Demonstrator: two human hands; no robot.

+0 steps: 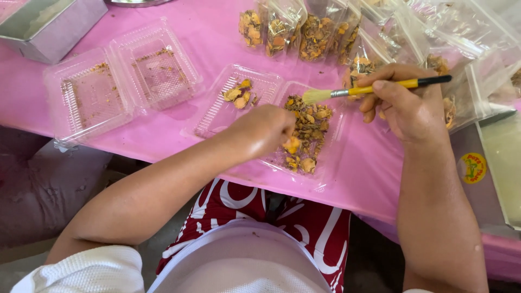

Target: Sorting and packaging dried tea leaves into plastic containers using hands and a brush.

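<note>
My right hand [402, 103] grips a small paintbrush [374, 88] with a yellow and black handle, its pale bristles pointing left over an open clear plastic clamshell box [220, 116]. One half of that box holds a heap of dried yellow-brown pieces [309, 127]; the other half holds a few pieces [237, 94]. My left hand [262, 130] is closed over the heap, pinching one yellow piece [292, 145] between its fingertips.
A second open clamshell [122, 78] with crumbs lies to the left on the pink tablecloth [206, 32]. Several clear bags of dried pieces [304, 30] line the far side. A metal tray [46, 24] sits far left, another tray [502, 168] at right.
</note>
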